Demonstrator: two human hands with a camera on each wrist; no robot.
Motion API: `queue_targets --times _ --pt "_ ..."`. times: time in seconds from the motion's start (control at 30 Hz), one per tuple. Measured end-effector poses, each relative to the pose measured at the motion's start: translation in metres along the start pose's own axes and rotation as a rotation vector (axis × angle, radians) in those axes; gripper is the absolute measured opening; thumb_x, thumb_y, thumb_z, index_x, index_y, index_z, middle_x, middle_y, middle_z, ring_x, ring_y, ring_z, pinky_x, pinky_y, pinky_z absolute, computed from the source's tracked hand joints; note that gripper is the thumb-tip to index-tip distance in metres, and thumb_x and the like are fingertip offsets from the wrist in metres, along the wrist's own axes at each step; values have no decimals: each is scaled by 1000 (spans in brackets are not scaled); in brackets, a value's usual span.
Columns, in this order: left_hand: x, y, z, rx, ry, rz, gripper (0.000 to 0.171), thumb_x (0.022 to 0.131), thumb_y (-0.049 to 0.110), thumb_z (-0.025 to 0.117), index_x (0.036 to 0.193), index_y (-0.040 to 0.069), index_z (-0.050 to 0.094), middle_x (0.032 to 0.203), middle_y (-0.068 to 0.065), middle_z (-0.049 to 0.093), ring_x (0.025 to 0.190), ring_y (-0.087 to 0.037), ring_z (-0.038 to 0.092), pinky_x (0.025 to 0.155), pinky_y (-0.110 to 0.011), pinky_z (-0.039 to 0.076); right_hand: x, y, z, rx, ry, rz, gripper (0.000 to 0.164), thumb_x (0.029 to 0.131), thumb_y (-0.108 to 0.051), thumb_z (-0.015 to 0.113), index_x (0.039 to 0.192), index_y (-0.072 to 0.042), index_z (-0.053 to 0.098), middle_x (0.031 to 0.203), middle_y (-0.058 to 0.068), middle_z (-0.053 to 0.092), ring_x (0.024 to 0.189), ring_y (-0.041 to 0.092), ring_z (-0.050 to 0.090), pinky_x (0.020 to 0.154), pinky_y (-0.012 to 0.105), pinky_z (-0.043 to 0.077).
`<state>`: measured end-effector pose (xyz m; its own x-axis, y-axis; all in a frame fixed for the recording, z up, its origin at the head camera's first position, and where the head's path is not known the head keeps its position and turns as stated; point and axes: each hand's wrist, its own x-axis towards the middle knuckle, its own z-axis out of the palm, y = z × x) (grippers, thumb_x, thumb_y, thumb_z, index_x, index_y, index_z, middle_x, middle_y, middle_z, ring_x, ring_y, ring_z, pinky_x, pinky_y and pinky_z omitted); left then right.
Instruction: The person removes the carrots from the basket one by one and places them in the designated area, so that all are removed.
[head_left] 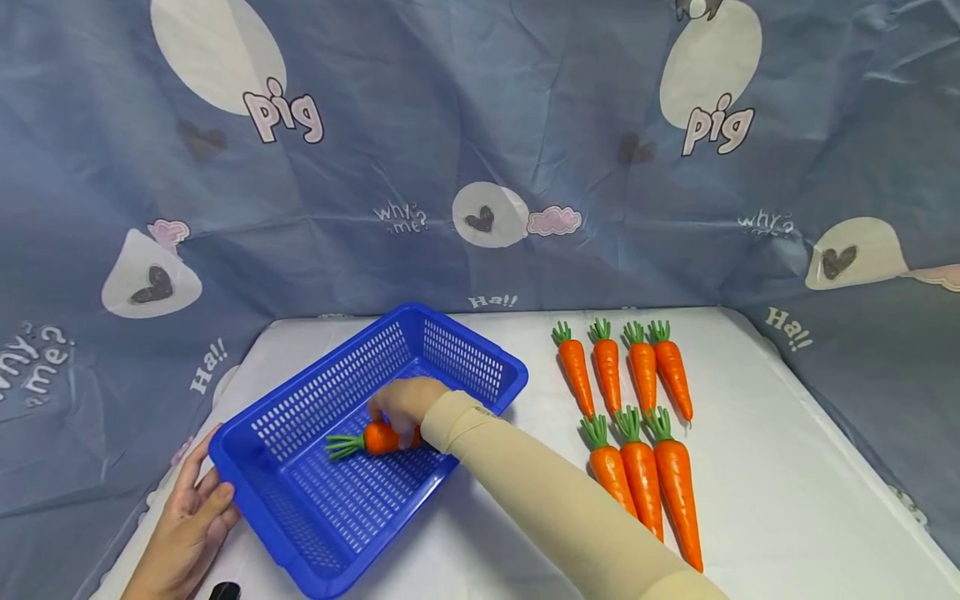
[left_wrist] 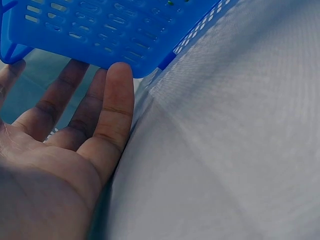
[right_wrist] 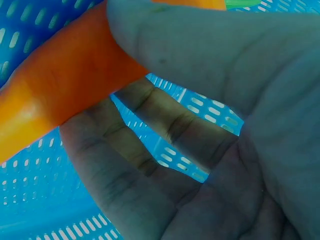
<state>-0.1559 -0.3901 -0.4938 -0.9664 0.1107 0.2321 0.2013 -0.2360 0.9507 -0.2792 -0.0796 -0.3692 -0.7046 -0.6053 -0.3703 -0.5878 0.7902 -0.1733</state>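
Note:
My right hand (head_left: 405, 402) reaches down into a blue perforated basket (head_left: 517, 377) and pinches an orange carrot (head_left: 381, 438) between thumb and fingers. The carrot's green top points left in the head view, and its tapered end is hidden behind the hand and sleeve. Close up in the right wrist view, the thumb lies across the carrot (right_wrist: 65, 70) with fingertips on its other side. At the basket's left end, my left hand (head_left: 186, 518) touches the outer wall with fairly straight fingers. In the left wrist view those fingertips (left_wrist: 120, 80) meet the basket's lower edge.
Right of the basket, carrots lie in two rows on the white tabletop (head_left: 780, 467): several in the back row (head_left: 606, 371), and 3 in the front row (head_left: 677, 492), partly behind the right sleeve. A blue printed cloth (head_left: 420, 108) hangs behind. A small black object (head_left: 225, 591) shows at the bottom edge.

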Motion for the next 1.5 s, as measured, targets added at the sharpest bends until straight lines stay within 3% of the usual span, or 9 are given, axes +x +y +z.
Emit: queue_targets --times 0.47,0.87,1.03,1.17,1.33,1.5 --pt "-2 -1 -11 -38 -22 49 71 112 -8 37 172 24 19 156 12 58 133 -5 66 95 -26 63 3 -7 -2 -16 7 24 43 90 -16 88 127 -32 73 105 -10 68 95 11 58 78 26 53" --pt "-5 -6 -8 -87 -111 76 71 111 -10 34 173 20 16 161 9 56 136 -9 66 98 -29 62 3 -4 6 -20 -12 41 49 90 -18 88 134 -35 73 126 -12 73 104 8 61 90 28 56" --pt "-1 -9 -7 -79 -90 68 71 111 -10 35 173 21 17 160 10 56 135 -9 66 97 -28 63 0 -2 4 -42 7 27 45 90 -18 88 130 -33 74 117 -12 74 98 9 61 86 27 55" --pt "-1 -10 -7 -91 -113 88 71 111 -10 34 173 20 17 161 9 55 136 -10 66 98 -29 62 -1 2 2 -53 -20 -6 40 90 -21 88 126 -30 74 108 -12 71 95 10 60 81 27 53" --pt "0 -8 -6 -116 -156 115 71 111 -11 32 174 17 12 164 6 53 139 -11 64 99 -30 62 1 11 -4 36 -80 14 42 89 -23 87 127 -31 71 113 -11 69 100 12 59 84 29 52" --pt "4 -6 -6 -89 -127 84 72 111 -11 33 173 20 14 162 9 53 137 -10 65 97 -30 63 3 21 -13 136 -131 34 48 89 -25 86 133 -31 67 118 -9 65 106 14 58 86 30 52"
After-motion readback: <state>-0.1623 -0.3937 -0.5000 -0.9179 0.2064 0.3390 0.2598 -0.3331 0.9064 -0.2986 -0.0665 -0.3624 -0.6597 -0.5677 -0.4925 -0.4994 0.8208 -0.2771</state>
